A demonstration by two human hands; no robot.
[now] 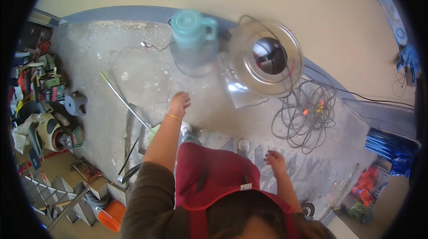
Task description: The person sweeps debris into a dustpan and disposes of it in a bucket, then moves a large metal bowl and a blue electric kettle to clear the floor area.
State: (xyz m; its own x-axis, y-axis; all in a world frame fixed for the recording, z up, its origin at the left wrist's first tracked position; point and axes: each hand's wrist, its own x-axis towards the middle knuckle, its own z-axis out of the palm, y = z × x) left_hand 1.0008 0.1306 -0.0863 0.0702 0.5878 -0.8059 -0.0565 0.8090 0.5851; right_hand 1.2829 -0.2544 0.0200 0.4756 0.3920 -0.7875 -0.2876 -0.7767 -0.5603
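Observation:
My left hand (181, 102) hangs over the concrete floor with bent fingers apart, holding nothing. Lower right, beside the red apron (217, 175), my right hand (275, 159) is loosely curled with nothing visible in it. Beyond the left hand stands a light blue lidded plastic jug (189, 31) with a side handle, on a round transparent base whose kind I cannot tell. To its right is a large round metal drum-like thing (240, 61) with a central opening, and a clear sheet (242, 93) beside it. A mop or similar tool with a metal pole (127, 105) lies left of my left hand.
Tangled black cable (301, 118) lies on the floor at right. At left are a grey plastic stool (76, 103), a scooter-like vehicle (50, 132) and piled goods. Steps and an orange bucket (112, 216) are lower left. Blue bundled bags (391, 148) sit at far right.

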